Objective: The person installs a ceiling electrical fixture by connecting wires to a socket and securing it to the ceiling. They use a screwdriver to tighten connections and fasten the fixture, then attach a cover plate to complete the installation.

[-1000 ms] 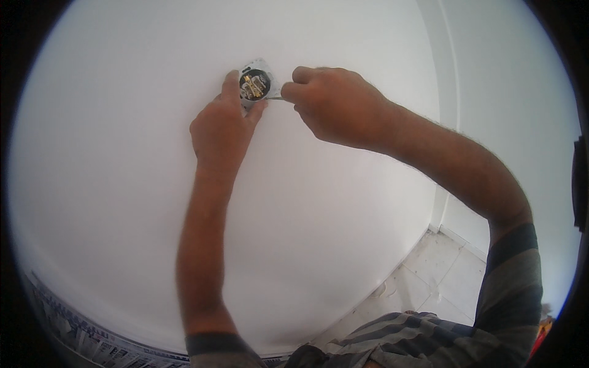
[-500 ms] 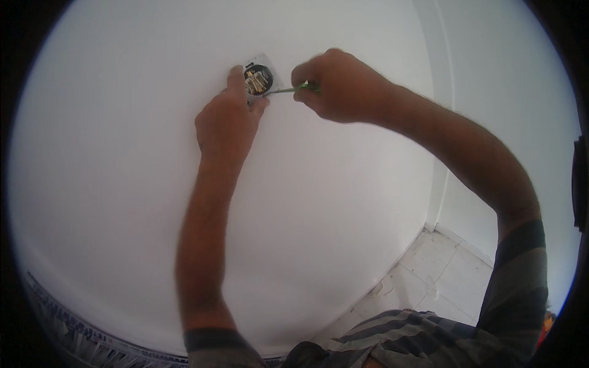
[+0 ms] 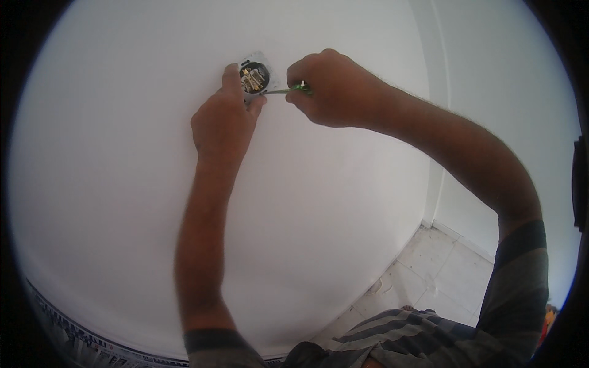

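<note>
An uncovered wall socket point(image 3: 254, 78) with a square metal mounting plate and a round dark insert sits slightly tilted on the white wall. Brass-coloured contacts show inside it. My left hand point(image 3: 224, 116) grips the plate from the left and below, fingers along its left side and thumb at the lower corner. From the right, my right hand point(image 3: 334, 89) is closed around the green handle of a screwdriver point(image 3: 279, 92). The thin shaft runs left, its tip at the plate's lower right edge beside my left thumb. Most of the handle is hidden in my fist.
The smooth white wall point(image 3: 325, 202) spreads around both arms. A wall corner stands to the right, above a pale tiled floor point(image 3: 438, 264). Along the lower left rim runs a dark, patterned strip point(image 3: 80, 343), too blurred to name. Something orange shows at the lower right.
The socket and both hands appear slightly farther left in the picture. The screwdriver's tip stays at the plate's lower edge, and both grips hold.
</note>
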A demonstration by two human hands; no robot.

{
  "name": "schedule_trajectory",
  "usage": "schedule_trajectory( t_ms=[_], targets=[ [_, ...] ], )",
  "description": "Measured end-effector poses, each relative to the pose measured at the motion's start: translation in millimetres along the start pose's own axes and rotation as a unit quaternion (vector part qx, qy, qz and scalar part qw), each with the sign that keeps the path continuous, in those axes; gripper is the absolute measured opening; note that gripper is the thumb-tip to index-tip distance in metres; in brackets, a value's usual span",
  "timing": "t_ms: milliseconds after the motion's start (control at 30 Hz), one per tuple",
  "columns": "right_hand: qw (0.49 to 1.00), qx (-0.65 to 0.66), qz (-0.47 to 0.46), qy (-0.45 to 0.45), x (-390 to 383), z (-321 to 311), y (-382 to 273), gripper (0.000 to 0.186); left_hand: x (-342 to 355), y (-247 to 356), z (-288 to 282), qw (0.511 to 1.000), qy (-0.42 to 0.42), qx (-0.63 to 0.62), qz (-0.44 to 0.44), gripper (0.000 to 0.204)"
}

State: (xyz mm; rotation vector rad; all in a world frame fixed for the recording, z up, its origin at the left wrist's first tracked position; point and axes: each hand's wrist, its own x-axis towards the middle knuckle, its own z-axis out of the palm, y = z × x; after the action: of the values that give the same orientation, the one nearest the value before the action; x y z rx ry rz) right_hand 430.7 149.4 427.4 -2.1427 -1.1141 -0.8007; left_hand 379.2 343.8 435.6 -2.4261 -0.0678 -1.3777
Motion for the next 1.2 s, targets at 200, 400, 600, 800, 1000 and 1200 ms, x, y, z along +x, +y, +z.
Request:
schedule_trajectory(
  t_ms=[200,400,600,800,1000,1200],
  targets=[
    [0.974,-0.156,-0.135,0.093,-6,11,9,0.011,0,2,2,1.000,0.011,-0.006,0.002,0.064],
    [0.983,-0.172,-0.062,-0.023,7,9,0,0.010,-1,1,4,1.000,0.009,-0.008,0.000,0.064],
    [0.994,-0.105,-0.020,0.004,-1,4,-11,0.010,-2,0,5,1.000,0.003,-0.016,-0.012,0.065],
    [0.922,-0.285,-0.252,0.068,-10,11,22,0.015,1,4,2,0.999,-0.019,-0.035,-0.030,0.067],
    [0.971,0.153,0.163,-0.080,3,-11,-10,0.013,0,3,-1,0.998,-0.038,-0.013,-0.045,0.066],
    [0.975,-0.106,-0.173,0.092,-9,14,23,0.015,3,9,-5,0.997,-0.049,-0.022,-0.050,0.067]
  ],
)
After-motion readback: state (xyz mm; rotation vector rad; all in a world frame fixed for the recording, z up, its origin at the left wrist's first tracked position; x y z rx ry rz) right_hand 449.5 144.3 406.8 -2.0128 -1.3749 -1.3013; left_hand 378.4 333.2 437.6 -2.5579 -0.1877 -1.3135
